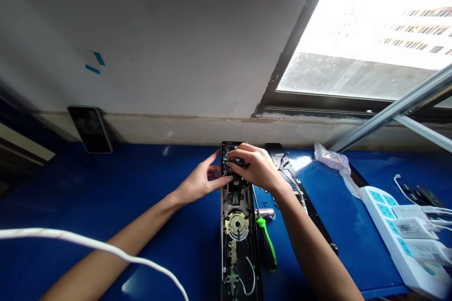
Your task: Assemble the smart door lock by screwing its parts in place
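A long black housing (226, 244), which looks like an opened electronic door lock, lies on the blue table with its inner parts showing. My left hand (199, 181) holds its left edge near the top, thumb over the rim and fingers along the side. Over the upper part, my right hand (256, 164) reaches in with fingertips pinched among small wires and a circuit board. What they pinch is hidden. Lower in the housing are a round metal mechanism (238, 225) and a loose white wire (252, 275).
Right of the housing lie a green-and-black screwdriver (266, 244), small screws (265, 204) and a long black plate (314, 218) with cables. A white power strip (384, 230) with plugged-in chargers is farther right. A phone (91, 129) leans on the wall. A white cable (106, 247) crosses my left forearm.
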`<state>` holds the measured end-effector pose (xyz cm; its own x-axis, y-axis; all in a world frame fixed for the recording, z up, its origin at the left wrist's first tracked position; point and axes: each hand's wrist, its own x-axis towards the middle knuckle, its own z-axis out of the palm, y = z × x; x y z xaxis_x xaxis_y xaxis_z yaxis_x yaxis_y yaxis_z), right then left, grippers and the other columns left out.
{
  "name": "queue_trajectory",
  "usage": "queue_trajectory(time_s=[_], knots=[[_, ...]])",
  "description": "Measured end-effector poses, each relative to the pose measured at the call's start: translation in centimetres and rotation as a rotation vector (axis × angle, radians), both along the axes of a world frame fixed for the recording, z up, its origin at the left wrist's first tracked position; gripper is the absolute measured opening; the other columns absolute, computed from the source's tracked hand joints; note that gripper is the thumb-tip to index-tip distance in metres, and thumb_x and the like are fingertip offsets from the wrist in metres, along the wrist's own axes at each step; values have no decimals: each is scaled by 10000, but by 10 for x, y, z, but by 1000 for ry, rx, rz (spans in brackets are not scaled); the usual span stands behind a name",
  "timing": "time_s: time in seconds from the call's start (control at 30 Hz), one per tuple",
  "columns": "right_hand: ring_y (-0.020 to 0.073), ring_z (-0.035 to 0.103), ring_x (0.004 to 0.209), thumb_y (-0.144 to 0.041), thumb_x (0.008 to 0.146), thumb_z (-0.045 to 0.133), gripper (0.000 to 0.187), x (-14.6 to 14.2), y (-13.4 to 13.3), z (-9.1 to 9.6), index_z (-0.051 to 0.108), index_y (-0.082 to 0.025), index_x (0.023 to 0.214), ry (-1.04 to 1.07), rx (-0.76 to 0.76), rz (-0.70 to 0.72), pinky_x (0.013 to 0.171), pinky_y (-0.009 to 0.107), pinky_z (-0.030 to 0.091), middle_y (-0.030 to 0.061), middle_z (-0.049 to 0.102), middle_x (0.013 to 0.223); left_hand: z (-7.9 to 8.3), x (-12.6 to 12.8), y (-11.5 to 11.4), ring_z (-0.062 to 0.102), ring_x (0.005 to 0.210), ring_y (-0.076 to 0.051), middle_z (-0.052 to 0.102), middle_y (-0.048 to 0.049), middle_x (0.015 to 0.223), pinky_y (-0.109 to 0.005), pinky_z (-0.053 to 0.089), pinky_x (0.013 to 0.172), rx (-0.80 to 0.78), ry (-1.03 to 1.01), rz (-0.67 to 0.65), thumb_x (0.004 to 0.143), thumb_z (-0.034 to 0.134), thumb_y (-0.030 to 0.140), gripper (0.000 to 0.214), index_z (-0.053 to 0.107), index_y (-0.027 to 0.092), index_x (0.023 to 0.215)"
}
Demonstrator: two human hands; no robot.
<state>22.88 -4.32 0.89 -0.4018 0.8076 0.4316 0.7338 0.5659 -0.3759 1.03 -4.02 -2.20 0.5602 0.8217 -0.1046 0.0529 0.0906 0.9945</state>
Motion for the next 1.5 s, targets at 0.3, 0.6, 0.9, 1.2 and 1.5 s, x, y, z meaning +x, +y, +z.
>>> queue_trajectory(time_s=[0.3, 0.6, 0.9, 1.2, 1.5], knots=[[115, 628, 740, -221, 1010, 621, 251, 3, -6, 8, 806, -276, 1170, -113, -19, 94, 698, 269, 499, 63, 671, 1118, 1, -3, 2, 715, 1107, -317, 740, -120, 1121, -490, 543, 1019, 2, 15, -27, 799, 893, 395, 1146, 217, 150, 1690], [119, 640, 748, -219, 997, 642, 240, 6, -6, 10, 810, -274, 1159, -106, -34, 106, 689, 270, 509, 63, 672, 1103, -5, -5, 3, 738, 1058, -301, 757, -91, 1068, -485, 558, 1004, 12, 2, -39, 814, 886, 362, 1128, 210, 180, 1699], [126, 664, 761, -222, 962, 694, 115, -2, -2, 5, 799, -226, 1009, -29, -6, 26, 693, 257, 521, 52, 714, 1048, -4, -4, 2, 739, 1056, -304, 754, -105, 1099, -493, 557, 1002, -2, 2, -35, 818, 883, 368, 1136, 195, 179, 1701], [147, 694, 823, -276, 994, 680, 129, 0, -1, -1, 801, -236, 1015, -52, 36, 18, 739, 265, 523, 58, 720, 1061, -3, -5, 1, 742, 1039, -296, 756, -96, 1079, -481, 557, 994, -6, 3, -35, 820, 879, 384, 1140, 186, 172, 1700], [143, 679, 801, -232, 975, 668, 139, -3, -3, 4, 801, -228, 1016, -61, 40, 12, 719, 265, 526, 61, 730, 1040, -6, -5, 3, 748, 1016, -287, 761, -89, 1057, -466, 563, 982, -2, -6, -38, 816, 894, 391, 1119, 229, 183, 1691]])
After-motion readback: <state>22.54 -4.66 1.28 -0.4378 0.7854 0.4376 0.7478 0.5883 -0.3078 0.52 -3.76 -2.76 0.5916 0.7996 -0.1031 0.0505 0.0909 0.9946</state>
